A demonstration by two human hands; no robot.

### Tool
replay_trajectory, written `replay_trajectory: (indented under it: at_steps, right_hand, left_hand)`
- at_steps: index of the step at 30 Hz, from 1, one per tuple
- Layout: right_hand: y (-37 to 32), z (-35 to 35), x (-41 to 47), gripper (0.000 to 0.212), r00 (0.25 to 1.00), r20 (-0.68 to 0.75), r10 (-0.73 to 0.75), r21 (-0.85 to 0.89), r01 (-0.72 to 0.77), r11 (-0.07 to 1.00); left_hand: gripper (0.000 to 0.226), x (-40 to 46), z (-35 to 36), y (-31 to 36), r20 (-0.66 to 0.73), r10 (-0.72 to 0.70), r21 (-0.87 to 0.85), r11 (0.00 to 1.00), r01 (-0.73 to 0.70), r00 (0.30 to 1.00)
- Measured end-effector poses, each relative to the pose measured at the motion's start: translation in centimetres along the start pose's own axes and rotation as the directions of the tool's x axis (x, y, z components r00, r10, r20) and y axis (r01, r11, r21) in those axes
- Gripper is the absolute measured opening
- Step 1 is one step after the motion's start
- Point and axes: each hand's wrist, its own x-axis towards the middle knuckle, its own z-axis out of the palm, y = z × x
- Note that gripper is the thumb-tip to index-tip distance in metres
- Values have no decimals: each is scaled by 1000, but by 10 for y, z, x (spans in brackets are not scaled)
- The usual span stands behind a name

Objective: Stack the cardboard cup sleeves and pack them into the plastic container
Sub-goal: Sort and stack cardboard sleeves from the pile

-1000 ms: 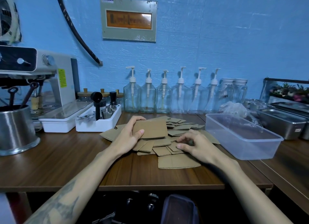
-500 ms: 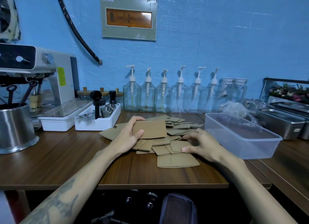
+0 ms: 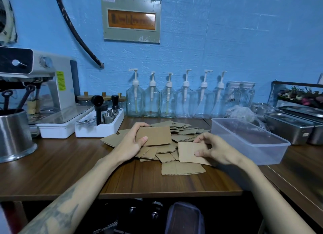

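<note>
The person's left hand (image 3: pixel 133 140) grips a flattened cardboard sleeve (image 3: pixel 156 135), perhaps a thin stack of them, with the thumb laid across its lower left corner and the fingers curled behind its top edge, holding it raised just above the loose pile of sleeves (image 3: pixel 181 134) spread over the middle of the brown wooden surface (image 3: pixel 73 165). The right hand (image 3: pixel 212 149) pinches a second sleeve (image 3: pixel 189 152) by its right end, thumb on top and fingers at the far edge, so that the piece sits tilted just over the near side of the pile. One more sleeve (image 3: pixel 182 169) lies flat by itself on the surface, nearest the front edge and just below the one in the right hand. The clear plastic container (image 3: pixel 251 151) stands open to the right of the pile, close to the right hand, with no sleeves inside it. Along the blue wall behind runs a row of glass pump bottles (image 3: pixel 167 101). To the left sit a white tray of small coffee tools (image 3: pixel 99 127) and an espresso machine (image 3: pixel 43 87), with a steel bucket (image 3: pixel 14 136) at the far left edge. Steel pans (image 3: pixel 288 127) stand behind the container on the right.
</note>
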Motion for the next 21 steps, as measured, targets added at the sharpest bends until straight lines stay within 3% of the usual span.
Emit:
replay_trajectory:
  at_steps: [6, 11, 14, 16, 18, 21]
  right_hand:
    - [-15, 0, 7, 23, 985, -141, -102, 106, 117, 987]
    - [-27, 16, 18, 19, 967, -244, -68, 141, 105, 985]
    - [-38, 26, 26, 20, 955, -289, -64, 301, 154, 941]
    - [-43, 33, 32, 33, 949, -311, -55, 426, 191, 884]
    - [-48, 40, 39, 59, 948, -313, -55, 526, 222, 821]
    - [-54, 53, 44, 91, 957, -290, -12, 551, 177, 816]
  left_hand:
    - [38, 1, 0, -1, 17, 0, 14, 1000, 0, 1000]
    - [40, 0, 0, -1, 30, -13, 11, 1000, 12, 999]
    - [41, 0, 0, -2, 39, -14, 13, 1000, 13, 999]
    - [42, -1, 0, -1, 43, -13, 15, 1000, 12, 999]
    - [40, -1, 0, 0, 44, -21, 14, 1000, 20, 999]
    - [27, -2, 1, 2, 68, -52, -16, 998, 53, 996]
